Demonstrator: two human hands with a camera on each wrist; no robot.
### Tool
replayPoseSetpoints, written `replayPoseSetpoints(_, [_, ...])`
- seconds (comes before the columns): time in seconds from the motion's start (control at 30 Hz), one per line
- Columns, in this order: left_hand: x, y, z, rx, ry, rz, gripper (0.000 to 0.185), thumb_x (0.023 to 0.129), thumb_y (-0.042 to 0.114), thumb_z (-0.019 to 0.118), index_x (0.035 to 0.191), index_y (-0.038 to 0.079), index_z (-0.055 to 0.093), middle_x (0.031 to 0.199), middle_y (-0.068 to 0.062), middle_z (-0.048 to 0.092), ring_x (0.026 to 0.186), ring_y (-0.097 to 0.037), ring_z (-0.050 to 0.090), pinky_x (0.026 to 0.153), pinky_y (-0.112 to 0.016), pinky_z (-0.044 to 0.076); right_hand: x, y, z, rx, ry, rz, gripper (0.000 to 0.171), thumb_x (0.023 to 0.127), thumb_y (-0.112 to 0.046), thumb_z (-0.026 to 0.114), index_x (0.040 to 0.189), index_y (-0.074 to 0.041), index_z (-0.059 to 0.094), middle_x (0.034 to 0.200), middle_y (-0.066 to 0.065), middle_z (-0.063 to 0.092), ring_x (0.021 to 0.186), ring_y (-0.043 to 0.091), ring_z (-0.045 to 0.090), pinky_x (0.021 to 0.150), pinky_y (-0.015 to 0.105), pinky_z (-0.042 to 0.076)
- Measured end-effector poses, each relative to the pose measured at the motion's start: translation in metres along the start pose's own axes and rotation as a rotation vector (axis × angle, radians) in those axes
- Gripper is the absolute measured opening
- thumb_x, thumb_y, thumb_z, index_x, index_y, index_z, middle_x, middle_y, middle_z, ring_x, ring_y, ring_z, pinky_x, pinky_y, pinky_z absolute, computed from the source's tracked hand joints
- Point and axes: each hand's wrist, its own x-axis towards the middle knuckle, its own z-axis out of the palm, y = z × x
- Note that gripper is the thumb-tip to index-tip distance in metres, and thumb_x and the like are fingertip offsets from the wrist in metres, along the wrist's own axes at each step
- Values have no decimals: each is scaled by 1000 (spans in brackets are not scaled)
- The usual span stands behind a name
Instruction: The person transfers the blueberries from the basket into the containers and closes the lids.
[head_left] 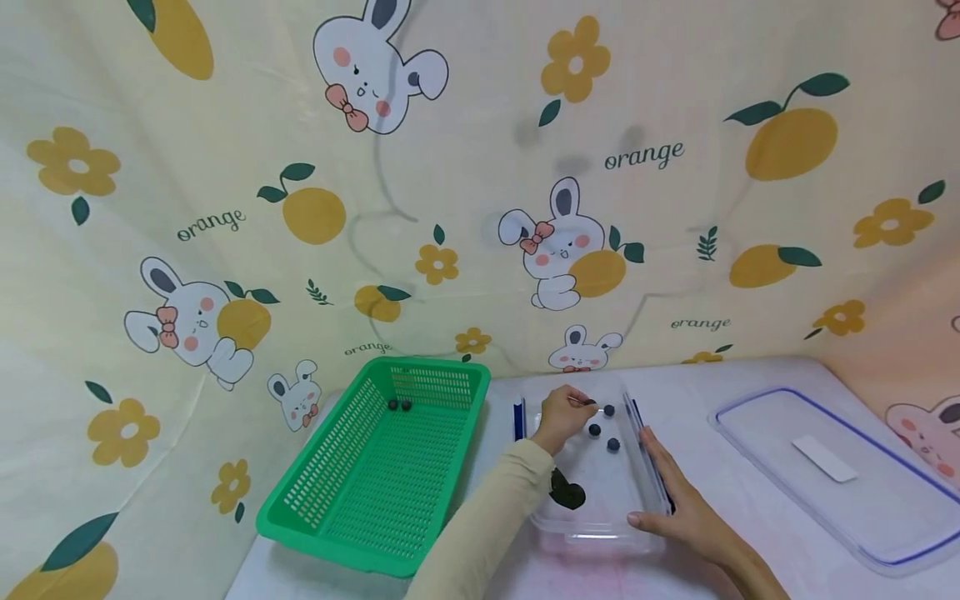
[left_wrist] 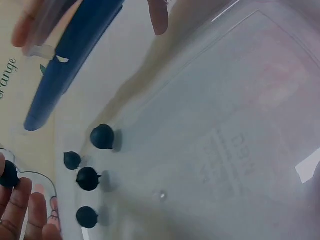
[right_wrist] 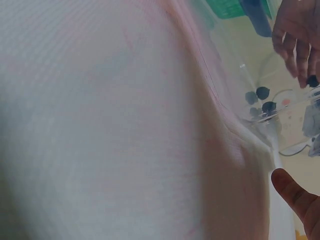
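My left hand (head_left: 562, 419), in a beige sleeve, reaches over the far part of a clear plastic box (head_left: 592, 527). Its fingertips pinch a blueberry (left_wrist: 9, 175), a dark round one with a small nub. Below them, several more blueberries (left_wrist: 88, 178) sit on the box floor. My right hand (head_left: 686, 508) rests at the box's right side, fingers straight along the outside of the raised blue-edged flap (head_left: 648, 450). Its thumb (right_wrist: 295, 195) extends apart from the fingers near the close rim.
A green perforated basket (head_left: 461, 467) stands to the left, with two blueberries (head_left: 400, 405) at its far end. At the right lies a clear lid (head_left: 761, 450) with a blue seal. Behind the table hangs a printed cloth (head_left: 480, 167). A dark green patch (head_left: 567, 492) shows beside my left wrist.
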Motion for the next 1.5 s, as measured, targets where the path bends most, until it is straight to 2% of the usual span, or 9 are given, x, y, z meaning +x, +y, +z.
replayPoseSetpoints(0.27, [-3,-8,18,-48,17,-2,14,79,4,80,84,3,66,70,1,61,59,-8,55,53,-22,45,0,4,1,2,19,-62,107,77,-15,76,157,-18,5,160,19,-1,137,50,7,89,81,16])
replayPoseSetpoints(0.37, [-4,-12,24,-51,19,11,14,76,2,81,82,2,68,67,2,61,57,-8,55,52,-21,45,-1,6,0,4,29,-90,107,77,-14,77,157,-18,6,160,17,0,141,29,6,90,80,16])
replayPoseSetpoints(0.5, [-3,-16,29,-37,24,-13,13,75,2,81,81,5,70,66,2,61,58,-9,55,54,-23,45,-1,7,1,15,33,-104,107,76,-13,77,157,-18,7,160,15,1,137,0,5,91,78,16])
replayPoseSetpoints(0.6, [-3,-19,31,4,22,-4,12,74,2,82,80,5,72,66,2,62,60,-8,55,57,-23,46,-1,7,1,26,41,-120,107,75,-11,77,157,-16,9,160,17,2,138,4,6,92,77,16])
replayPoseSetpoints(0.73, [-5,-24,33,76,22,64,11,72,3,83,78,4,74,67,3,64,63,-7,54,63,-22,45,-1,5,2,33,46,-131,107,74,-11,78,157,-15,10,160,18,3,139,10,8,92,75,17])
replayPoseSetpoints(0.9, [-10,-30,34,74,36,105,10,71,2,83,76,4,74,65,4,63,62,-7,51,63,-22,45,-1,5,2,27,49,-135,107,74,-11,78,157,-14,10,159,20,4,138,5,8,95,69,19])
replayPoseSetpoints(1.07, [-12,-30,34,65,48,88,10,71,2,82,77,4,74,65,4,62,63,-7,51,65,-23,45,-1,6,1,22,43,-108,107,76,-12,77,157,-17,8,161,14,1,134,-5,8,93,72,20])
replayPoseSetpoints(1.2, [-11,-28,34,65,52,61,11,71,2,83,77,5,74,66,4,62,63,-8,51,65,-24,45,-1,6,1,21,37,-87,107,77,-13,77,157,-19,7,161,13,0,133,-6,8,91,75,19])
replayPoseSetpoints(1.5, [-10,-30,35,86,96,70,11,70,2,84,75,5,75,64,5,61,64,-9,51,64,-23,44,0,6,1,23,38,-91,106,77,-13,76,157,-18,7,160,16,0,132,-9,6,92,76,17])
